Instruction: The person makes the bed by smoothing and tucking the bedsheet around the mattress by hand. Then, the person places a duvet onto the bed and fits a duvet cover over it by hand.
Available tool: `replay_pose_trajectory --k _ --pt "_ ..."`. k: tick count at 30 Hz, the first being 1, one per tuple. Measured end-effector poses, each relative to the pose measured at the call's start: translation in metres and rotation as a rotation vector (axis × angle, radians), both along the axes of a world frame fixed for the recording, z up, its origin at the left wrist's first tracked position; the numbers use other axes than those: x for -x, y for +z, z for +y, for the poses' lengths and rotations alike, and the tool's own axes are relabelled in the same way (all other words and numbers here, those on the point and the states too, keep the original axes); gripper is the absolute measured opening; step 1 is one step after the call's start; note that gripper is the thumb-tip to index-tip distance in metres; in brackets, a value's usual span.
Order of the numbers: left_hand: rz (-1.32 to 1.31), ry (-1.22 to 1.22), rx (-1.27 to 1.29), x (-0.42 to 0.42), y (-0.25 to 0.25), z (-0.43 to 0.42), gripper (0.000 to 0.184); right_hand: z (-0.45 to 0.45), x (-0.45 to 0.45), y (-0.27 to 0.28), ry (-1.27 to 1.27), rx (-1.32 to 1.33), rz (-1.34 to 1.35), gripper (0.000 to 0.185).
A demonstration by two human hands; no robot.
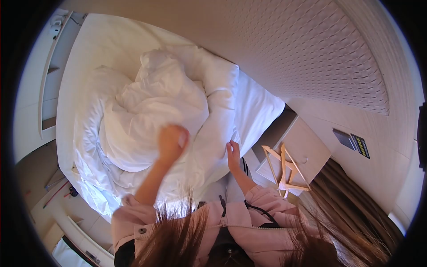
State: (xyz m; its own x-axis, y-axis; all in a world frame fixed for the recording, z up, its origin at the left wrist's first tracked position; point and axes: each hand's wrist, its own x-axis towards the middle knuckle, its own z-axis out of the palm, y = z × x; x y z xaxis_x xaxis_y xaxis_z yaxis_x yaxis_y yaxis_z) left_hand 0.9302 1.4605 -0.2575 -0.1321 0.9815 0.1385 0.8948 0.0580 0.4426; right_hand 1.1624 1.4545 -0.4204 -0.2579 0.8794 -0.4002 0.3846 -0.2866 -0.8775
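Observation:
A white duvet (151, 111) lies bunched in a thick, crumpled heap on the bed (84, 49). Above its near part is my left hand (172, 141), curled and smeared by motion. Whether those fingers hold any cloth cannot be made out. At the heap's right edge, my right hand (233, 155) has its fingertips closed against the white fabric, with the fingers pointing up and together. Part of the grip is hidden by the cloth.
A padded woven-pattern headboard (320, 58) rises along the far right. Right of the bed, wooden hangers (288, 171) rest by a small bedside table (307, 144). Brown curtains (351, 200) hang at lower right. Shelving (51, 75) lines the left wall.

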Motion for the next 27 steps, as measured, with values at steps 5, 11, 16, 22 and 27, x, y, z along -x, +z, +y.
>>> replay_pose_trajectory --k 5,11,16,22,27 --pt "-0.181 0.159 0.153 -0.093 -0.052 -0.029 0.043 -0.01 -0.017 -0.031 -0.311 0.096 -0.709 0.048" --pt "-0.292 0.302 0.374 -0.097 -0.113 -0.015 0.054 -0.007 -0.04 -0.087 -0.072 0.656 -0.296 0.05" --pt "-0.562 0.41 0.374 -0.076 -0.109 -0.026 0.044 0.003 -0.029 -0.075 -0.538 0.677 0.163 0.043" --pt "-1.063 0.457 0.098 -0.082 -0.092 -0.007 0.028 0.053 -0.014 0.005 -0.697 0.971 0.567 0.035" --pt "-1.357 0.611 0.206 -0.091 -0.068 0.019 0.026 0.101 -0.065 0.015 -0.523 0.765 0.958 0.036"
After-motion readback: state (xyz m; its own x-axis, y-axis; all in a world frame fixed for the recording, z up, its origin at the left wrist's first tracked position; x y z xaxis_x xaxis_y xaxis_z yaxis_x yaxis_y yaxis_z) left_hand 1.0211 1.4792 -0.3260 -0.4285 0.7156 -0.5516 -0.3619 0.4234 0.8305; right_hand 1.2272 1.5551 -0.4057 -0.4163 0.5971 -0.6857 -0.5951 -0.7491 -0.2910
